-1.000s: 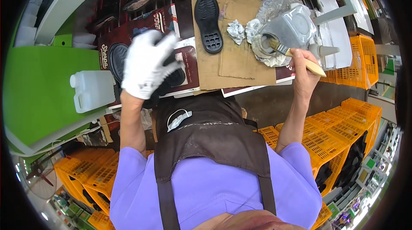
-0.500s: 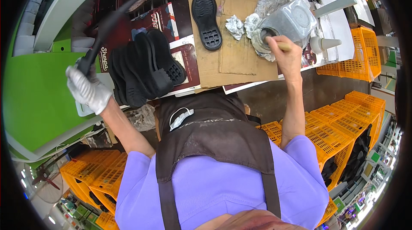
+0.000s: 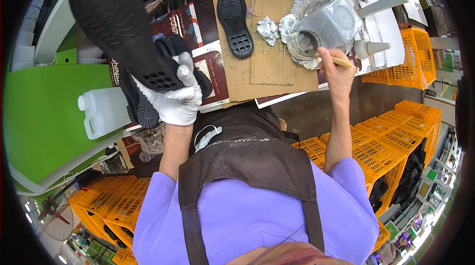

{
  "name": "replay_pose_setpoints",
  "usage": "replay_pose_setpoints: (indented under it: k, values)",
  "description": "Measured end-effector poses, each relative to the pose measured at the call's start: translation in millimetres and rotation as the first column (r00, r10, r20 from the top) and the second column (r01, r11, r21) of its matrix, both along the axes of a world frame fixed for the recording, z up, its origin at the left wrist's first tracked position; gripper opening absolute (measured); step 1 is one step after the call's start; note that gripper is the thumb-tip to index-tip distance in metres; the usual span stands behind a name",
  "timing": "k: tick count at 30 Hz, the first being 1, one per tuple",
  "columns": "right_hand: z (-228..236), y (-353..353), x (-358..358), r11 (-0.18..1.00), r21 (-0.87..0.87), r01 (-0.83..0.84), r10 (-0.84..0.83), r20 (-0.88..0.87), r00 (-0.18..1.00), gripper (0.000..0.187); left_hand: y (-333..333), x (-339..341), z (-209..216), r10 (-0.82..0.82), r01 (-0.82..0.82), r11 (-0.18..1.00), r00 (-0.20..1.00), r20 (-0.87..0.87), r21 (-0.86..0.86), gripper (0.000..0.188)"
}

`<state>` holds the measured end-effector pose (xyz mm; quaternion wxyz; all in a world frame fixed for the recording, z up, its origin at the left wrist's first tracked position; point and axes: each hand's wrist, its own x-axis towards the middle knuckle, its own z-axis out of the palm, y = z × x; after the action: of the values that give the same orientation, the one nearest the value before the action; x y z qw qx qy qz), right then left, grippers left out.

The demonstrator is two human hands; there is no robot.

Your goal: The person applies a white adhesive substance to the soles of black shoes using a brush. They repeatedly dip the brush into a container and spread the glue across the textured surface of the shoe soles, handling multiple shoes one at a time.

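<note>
Clamped in gloved left hand [image 3: 175, 106], one black shoe sole [image 3: 118, 27], raised; wooden-handled brush [image 3: 342, 62] gripped by bare right hand [image 3: 336, 74] at clear plastic jar [image 3: 339, 20]; second sole [image 3: 232, 20] along cardboard sheet's [image 3: 272, 77] left edge; further soles [image 3: 147, 114] awaiting, any coating indiscernible.

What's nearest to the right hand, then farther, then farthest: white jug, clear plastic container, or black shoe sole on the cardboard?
1. Clear plastic container: just beyond the right hand.
2. Black shoe sole: leftward, on the cardboard.
3. White jug: far left.
</note>
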<state>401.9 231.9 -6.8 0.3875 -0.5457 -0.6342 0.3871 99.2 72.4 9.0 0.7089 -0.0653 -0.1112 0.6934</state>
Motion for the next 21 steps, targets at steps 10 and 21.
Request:
replay_pose_setpoints:
  k: [10,21]
  values:
    - [45.0,16.7,7.2,0.839,0.156,-0.522,0.436,0.382,0.815,0.013,3.9,35.3,0.6,0.007,-0.024,0.995,0.985,-0.173,-0.099,0.09]
    - [70.5,39.7,36.2,0.73,-0.252,-0.636,0.676,0.122,0.727,0.013,13.0,17.8,-22.9,-0.124,0.133,0.991,0.766,-0.631,-0.033,0.071]
